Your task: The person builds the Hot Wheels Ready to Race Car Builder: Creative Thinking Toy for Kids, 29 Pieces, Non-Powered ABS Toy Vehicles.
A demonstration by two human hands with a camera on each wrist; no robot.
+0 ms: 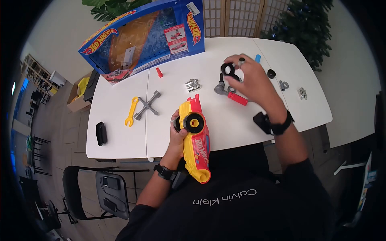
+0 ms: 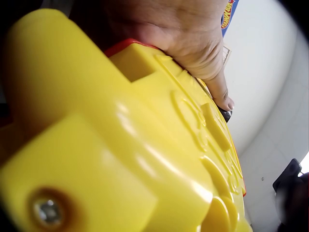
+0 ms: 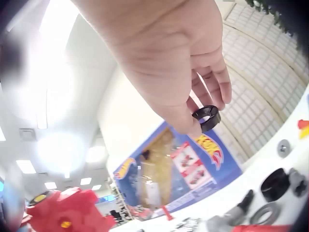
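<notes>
Gripping the car [image 1: 200,146] in our left hand [image 1: 177,138] at the near edge of the table [image 1: 237,128], we pinch a black ring [image 3: 215,119] with our right hand [image 1: 254,79], raised near the red-handled tool [image 1: 238,99].

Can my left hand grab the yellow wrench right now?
Probably not without letting go: your left hand grips the toy race car, though nothing covers the yellow wrench.
</notes>
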